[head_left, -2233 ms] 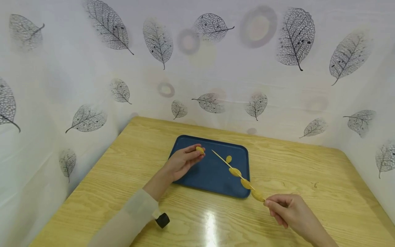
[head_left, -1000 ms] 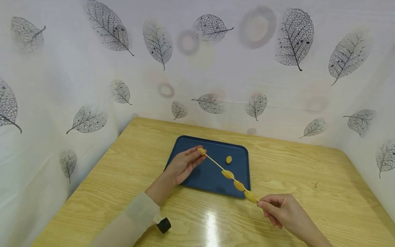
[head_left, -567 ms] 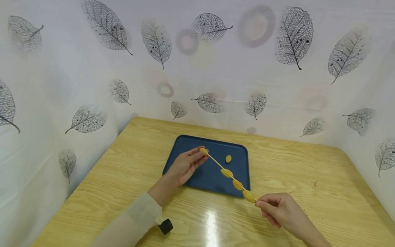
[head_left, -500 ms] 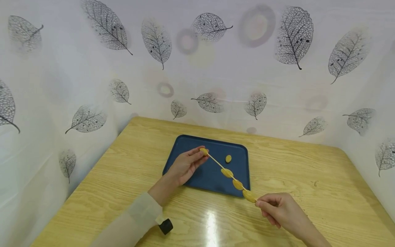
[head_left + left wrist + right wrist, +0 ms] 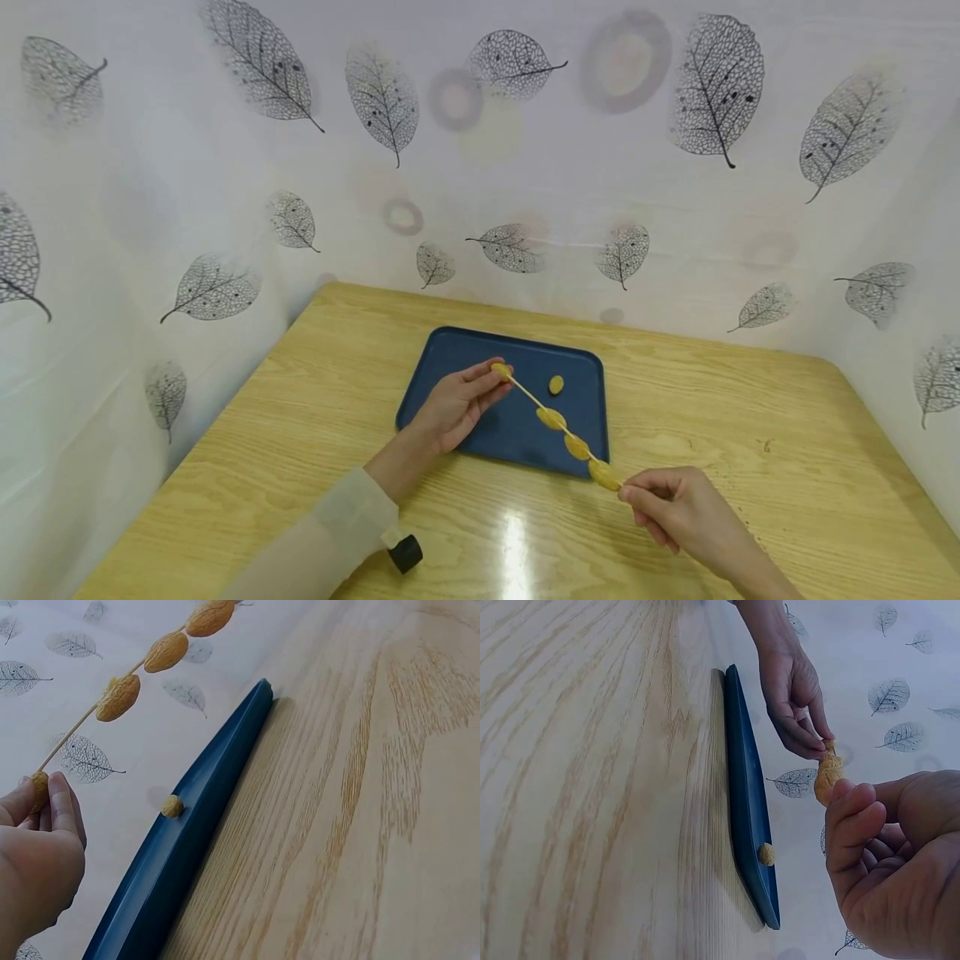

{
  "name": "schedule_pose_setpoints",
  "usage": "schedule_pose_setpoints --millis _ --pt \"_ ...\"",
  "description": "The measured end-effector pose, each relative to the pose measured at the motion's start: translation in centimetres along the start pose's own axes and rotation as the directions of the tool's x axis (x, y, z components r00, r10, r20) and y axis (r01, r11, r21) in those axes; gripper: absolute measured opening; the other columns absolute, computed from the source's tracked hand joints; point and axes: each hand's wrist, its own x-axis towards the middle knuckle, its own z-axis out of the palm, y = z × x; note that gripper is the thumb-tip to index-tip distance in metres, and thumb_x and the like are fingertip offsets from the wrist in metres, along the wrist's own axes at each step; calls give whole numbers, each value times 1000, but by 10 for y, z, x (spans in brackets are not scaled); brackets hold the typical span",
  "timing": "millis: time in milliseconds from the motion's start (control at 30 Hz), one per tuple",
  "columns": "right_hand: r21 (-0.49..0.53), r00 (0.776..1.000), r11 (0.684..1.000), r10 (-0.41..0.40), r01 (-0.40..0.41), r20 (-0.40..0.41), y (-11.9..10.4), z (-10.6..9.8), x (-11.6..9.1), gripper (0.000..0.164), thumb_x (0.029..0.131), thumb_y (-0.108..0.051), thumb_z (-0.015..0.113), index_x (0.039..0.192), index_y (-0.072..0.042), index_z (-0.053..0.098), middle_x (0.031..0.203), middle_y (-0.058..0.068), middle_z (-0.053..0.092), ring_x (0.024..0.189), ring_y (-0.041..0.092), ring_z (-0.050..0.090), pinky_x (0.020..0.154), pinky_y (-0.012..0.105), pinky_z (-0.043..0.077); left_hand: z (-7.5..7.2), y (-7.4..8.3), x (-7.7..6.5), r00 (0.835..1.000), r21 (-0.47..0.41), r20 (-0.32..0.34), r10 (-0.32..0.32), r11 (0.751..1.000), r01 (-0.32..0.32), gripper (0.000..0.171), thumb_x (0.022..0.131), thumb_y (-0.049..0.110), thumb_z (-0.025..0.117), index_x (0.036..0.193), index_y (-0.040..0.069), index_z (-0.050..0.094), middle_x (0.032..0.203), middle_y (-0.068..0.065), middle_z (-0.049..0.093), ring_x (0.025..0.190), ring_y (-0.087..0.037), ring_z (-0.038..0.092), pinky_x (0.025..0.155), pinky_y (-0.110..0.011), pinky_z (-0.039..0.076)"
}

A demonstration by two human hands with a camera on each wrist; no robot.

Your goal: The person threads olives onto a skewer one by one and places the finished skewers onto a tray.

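Observation:
In the head view, my right hand pinches the near end of a thin wooden skewer between thumb and fingers. Three wrinkled, yellow-brown dried fruits, oval like dates, are threaded on its near half. Over the tray, my left hand pinches another such fruit in its fingertips. The skewer's far end meets this fruit; how deep it goes is hidden. The left wrist view shows the left-hand fruit partly covered by fingers. One loose fruit lies on the tray.
A dark blue rectangular tray with a low raised rim rests on a light wood-grain table. Behind and at both sides hangs a white sheet printed with leaves. A black wrist device sits at the left sleeve.
My right hand moved left with the skewer, whose bare tip went from apart to touching the left-hand fruit. Since then both hands have shifted slightly and the gap to the threaded fruits has shortened.

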Motion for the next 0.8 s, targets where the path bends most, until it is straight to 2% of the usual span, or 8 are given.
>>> schedule_pose_setpoints --millis 200,467,667,800 --pt "11 1000 1000 11 -11 -3 -2 1 1 26 104 -17 65 100 7 74 64 4 60 45 6 47 38 23 45 1 0 -1 1000 0 10 2 1000 -2 41 106 -5 53 146 -11 45 130 -16 62 113 -20 69 106 -30 53" --pt "8 1000 1000 30 -30 -9 -4 2 3 26 103 -18 66 98 6 74 64 5 60 46 7 47 38 23 44 2 -1 -2 1000 14 13 -1 1000 1 44 106 -4 52 148 -12 42 126 -14 66 124 -24 64 106 -29 53" --pt "6 1000 1000 16 -16 -9 -2 3 4 26 103 -18 67 94 6 73 63 3 59 45 6 47 38 23 44 4 -2 -2 1000 23 19 4 1000 -5 44 106 -5 52 148 -13 42 124 -13 66 112 -18 69 105 -29 53" --pt "3 1000 1000 9 -9 -14 -2 4 5 27 103 -19 67 91 6 72 63 3 58 45 6 46 37 23 44 4 -2 -2 1000 35 17 5 999 -5 44 106 -5 52 148 -13 41 126 -14 65 123 -25 64 105 -29 53"
